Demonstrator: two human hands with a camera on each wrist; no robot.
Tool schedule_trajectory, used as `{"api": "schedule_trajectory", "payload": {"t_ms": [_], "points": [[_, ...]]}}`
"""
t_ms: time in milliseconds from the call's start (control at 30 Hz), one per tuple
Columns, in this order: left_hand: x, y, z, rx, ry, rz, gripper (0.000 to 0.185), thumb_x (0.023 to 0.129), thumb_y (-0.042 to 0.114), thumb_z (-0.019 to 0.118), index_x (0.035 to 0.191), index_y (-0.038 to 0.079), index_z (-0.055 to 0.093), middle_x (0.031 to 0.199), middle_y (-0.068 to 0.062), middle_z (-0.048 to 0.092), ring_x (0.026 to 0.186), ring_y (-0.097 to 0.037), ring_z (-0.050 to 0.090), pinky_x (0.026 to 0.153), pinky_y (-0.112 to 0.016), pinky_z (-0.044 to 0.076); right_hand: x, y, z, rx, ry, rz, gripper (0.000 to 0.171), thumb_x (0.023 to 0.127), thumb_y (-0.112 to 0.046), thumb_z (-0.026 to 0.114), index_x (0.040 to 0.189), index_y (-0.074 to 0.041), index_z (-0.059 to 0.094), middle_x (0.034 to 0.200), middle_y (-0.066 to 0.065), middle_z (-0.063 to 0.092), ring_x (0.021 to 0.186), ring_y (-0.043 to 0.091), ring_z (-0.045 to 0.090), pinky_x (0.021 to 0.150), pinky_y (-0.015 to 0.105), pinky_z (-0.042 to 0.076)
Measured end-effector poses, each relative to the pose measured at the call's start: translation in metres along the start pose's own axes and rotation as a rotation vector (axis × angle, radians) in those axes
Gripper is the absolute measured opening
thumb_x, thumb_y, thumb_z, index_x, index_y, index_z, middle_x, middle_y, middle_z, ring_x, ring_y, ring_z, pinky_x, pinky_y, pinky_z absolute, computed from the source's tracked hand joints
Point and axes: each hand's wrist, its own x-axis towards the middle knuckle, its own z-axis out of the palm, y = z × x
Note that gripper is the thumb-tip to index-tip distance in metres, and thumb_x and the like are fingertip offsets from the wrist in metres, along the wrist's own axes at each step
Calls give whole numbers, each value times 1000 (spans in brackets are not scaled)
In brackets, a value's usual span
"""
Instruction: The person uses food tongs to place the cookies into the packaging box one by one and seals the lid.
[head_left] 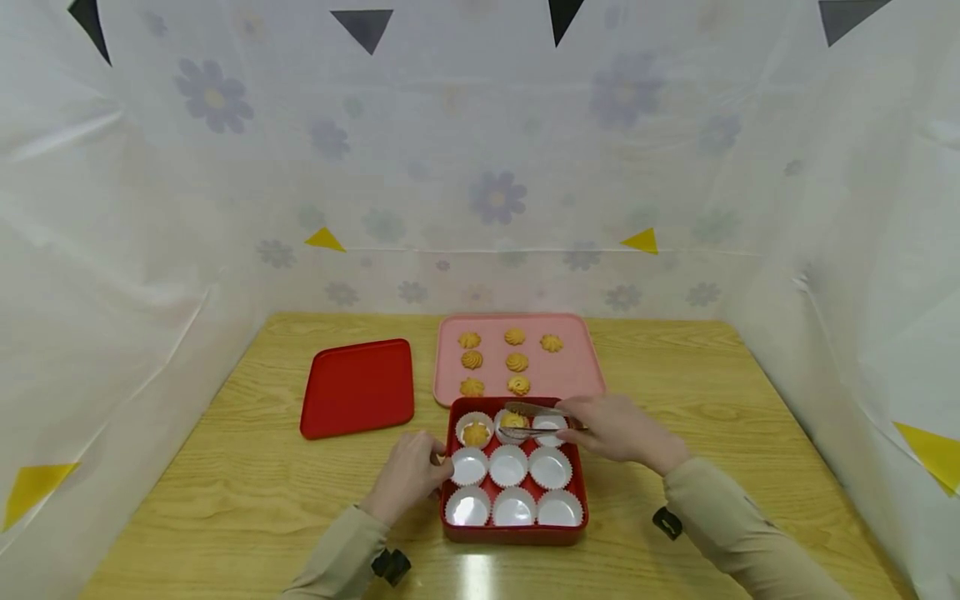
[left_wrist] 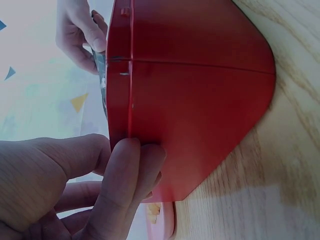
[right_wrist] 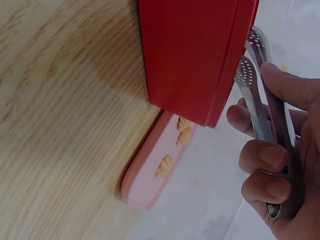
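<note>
My left hand (head_left: 408, 477) pinches the left wall of a red box (head_left: 517, 536), the thumb over the rim and fingers outside (left_wrist: 125, 170). Several white paper cups (head_left: 508, 465) fill the box in rows. A golden piped cookie (head_left: 475, 434) sits in the back-left cup. Another cookie (head_left: 514, 419) is in the back-middle cup. My right hand (head_left: 618, 427) grips metal tongs (right_wrist: 270, 115) with perforated ends, reaching over the box's back-right corner. The tong tips are spread apart, one on either side of the back-middle cookie in the head view.
Behind the box lies a pink tray (head_left: 562, 377) with several piped cookies (head_left: 517, 362) on it. A flat red lid or tray (head_left: 358, 389) rests on the wooden table (head_left: 247, 492) to the left. A flower-patterned sheet (head_left: 495, 150) hangs around the table's back and sides.
</note>
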Motion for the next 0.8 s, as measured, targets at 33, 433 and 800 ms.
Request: {"api": "schedule_trajectory", "payload": {"t_ms": [33,433,800], "points": [[0,0,0,0,-1,-2,29,81,-1,65,56,9,55,54,1,60,47,-4,51,43,-17,39,1,-1,0,-4,-5,2,29,96,-33,66,114,-10,67,103,2,73,80,9,62,66,29,52],[0,-1,1,-7,3,-3,37,81,-1,65,55,14,43,53,3,57,48,-4,50,44,-17,38,8,-6,0,-70,-34,31,27,95,-35,67,110,-12,66,96,0,72,70,8,54,58,25,44],[-1,-1,1,-25,3,-7,42,81,-2,64,56,17,36,50,6,49,45,-3,51,43,-17,39,11,-10,-1,-70,-38,59,22,94,-33,69,103,-14,65,85,-7,63,64,6,46,53,22,36]]}}
